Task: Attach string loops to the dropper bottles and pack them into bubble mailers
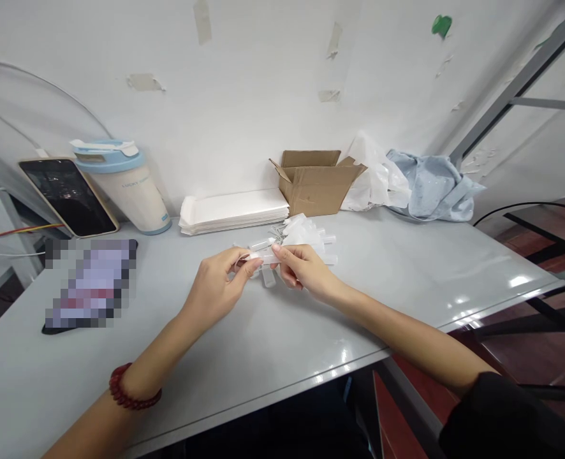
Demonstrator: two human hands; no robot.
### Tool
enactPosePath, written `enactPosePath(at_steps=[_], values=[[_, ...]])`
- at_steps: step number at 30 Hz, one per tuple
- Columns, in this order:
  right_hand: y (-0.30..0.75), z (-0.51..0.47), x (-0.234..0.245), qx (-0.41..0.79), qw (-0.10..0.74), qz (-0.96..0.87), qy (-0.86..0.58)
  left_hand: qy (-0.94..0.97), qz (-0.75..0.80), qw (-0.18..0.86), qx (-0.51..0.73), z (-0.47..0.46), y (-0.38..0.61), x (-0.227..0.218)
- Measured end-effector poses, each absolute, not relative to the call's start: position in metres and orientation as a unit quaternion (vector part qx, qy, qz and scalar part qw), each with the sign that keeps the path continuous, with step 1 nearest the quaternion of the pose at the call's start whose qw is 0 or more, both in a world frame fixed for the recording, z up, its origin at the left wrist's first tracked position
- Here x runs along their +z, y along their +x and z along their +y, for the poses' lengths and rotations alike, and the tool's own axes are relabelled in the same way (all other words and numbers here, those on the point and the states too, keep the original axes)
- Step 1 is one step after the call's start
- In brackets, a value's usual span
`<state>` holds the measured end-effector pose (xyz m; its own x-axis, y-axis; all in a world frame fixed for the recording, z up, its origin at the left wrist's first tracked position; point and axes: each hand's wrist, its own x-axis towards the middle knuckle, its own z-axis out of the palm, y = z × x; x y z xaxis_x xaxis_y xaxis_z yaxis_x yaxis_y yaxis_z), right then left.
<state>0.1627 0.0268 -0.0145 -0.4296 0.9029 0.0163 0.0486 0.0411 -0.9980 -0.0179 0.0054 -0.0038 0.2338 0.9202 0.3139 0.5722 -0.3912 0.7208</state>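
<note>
My left hand (217, 285) and my right hand (300, 269) meet over the middle of the grey table (397, 274). Both pinch the ends of a small clear plastic tube (261, 255) held level between them. More small clear pieces hang under the fingers; I cannot make them out. Just behind the hands lies a pile of several clear plastic tubes and caps (308, 237). A red bead bracelet (128, 389) circles my left wrist.
A stack of white flat trays (232, 211) and an open cardboard box (315, 180) stand at the wall, with white plastic wrap (374, 175) and a light blue cloth (434, 187) to the right. A blue-lidded tumbler (127, 185), a leaning phone (67, 196) and a blurred item (91, 284) are at left.
</note>
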Motion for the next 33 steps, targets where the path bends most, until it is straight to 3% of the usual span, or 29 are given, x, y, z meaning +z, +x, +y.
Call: enactPosePath(at_steps=[5, 10, 15, 20, 25, 33], values=[[0.163, 0.029, -0.015, 0.655, 0.355, -0.540, -0.392, 0.755, 0.479, 0.213, 0.393, 0.006, -0.019, -0.008], [0.162, 0.027, -0.014, 0.619, 0.374, -0.571, -0.388, 0.729, 0.478, 0.286, 0.397, 0.007, -0.020, -0.004], [0.163, 0.023, -0.010, 0.522, 0.389, -0.647, -0.397, 0.710, 0.486, 0.373, 0.348, 0.008, -0.020, 0.004], [0.165, 0.021, -0.014, 0.320, 0.421, -0.752, -0.395, 0.668, 0.482, 0.449, 0.346, 0.010, -0.019, 0.005], [0.164, 0.023, -0.025, 0.202, 0.396, -0.828, -0.341, 0.603, 0.465, 0.547, 0.348, 0.011, -0.020, 0.000], [0.165, 0.024, -0.017, 0.308, 0.377, -0.800, -0.350, 0.703, 0.466, 0.426, 0.327, 0.007, -0.020, 0.000]])
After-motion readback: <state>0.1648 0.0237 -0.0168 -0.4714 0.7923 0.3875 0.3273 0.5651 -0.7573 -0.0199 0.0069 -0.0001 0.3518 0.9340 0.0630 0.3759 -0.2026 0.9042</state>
